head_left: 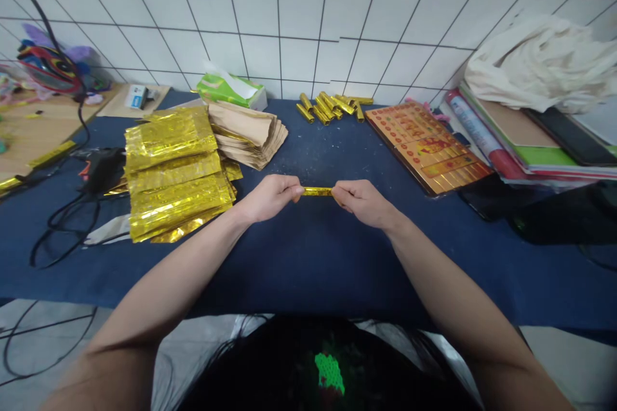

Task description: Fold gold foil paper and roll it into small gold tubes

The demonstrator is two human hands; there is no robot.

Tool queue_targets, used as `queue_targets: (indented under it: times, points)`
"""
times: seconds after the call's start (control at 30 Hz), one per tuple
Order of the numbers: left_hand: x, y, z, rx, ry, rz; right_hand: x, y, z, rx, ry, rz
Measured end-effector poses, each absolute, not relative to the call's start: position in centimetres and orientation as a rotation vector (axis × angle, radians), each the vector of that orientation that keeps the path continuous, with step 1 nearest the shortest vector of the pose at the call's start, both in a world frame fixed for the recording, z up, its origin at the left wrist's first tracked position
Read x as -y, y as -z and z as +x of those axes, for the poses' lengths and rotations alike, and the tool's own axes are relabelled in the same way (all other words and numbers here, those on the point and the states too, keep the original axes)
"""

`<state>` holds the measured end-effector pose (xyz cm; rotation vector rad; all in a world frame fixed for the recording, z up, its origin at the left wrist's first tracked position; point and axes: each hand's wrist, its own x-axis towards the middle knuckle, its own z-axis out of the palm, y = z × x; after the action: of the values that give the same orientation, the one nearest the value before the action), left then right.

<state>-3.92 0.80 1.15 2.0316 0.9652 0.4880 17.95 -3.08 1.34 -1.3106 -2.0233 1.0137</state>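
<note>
Between my two hands, a thin gold foil roll [317, 191] is held level above the dark blue tablecloth [313, 257]. My left hand [276, 197] is closed round its left end, and my right hand [360, 201] grips the right end. Only the middle of the roll shows; both ends are hidden in my fingers. To the left lies a stack of shiny gold foil sheets [176, 173], with a pile of brown paper [250, 131] behind it. Several finished-looking gold rolls [332, 107] lie in a heap near the wall.
Behind the paper stands a green tissue pack [231, 88]. An orange-gold printed packet [429, 144] lies at right, beside stacked books [520, 141] under a white cloth [540, 64]. Black cables [62, 225] and a hot-glue-gun-like black tool [102, 170] sit at left.
</note>
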Motion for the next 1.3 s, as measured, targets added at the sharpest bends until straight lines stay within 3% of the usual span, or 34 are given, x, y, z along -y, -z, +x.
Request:
queue_targets:
  times: [0.2, 0.3, 0.63, 0.9, 1.13, 1.3]
  points:
    - [-1.0, -0.8, -4.0, -0.974, -0.409, 1.653, 3.5, -0.6, 17.3, 2.291, -0.293, -1.312]
    - [-1.3, -0.6, -4.1, -0.998, -0.386, 1.539, 3.5, -0.1, 17.2, 2.342, -0.098, -1.301]
    - [1.1, -0.6, -2.3, -1.057, -0.530, 2.036, 3.7, -0.5, 16.1, 2.301, -0.688, -1.448]
    - [1.3, -1.0, -2.5, -1.022, -0.629, 2.028, 3.8, -1.5, 16.2, 2.215, -1.020, -1.451]
    - [-0.2, -0.8, -3.5, -1.087, -0.757, 1.949, 3.3, -1.7, 17.5, 2.208, -0.876, -1.473]
    - [-0.7, -0.6, -3.7, -1.049, -0.784, 1.775, 3.4, -0.6, 17.2, 2.332, -0.364, -1.486]
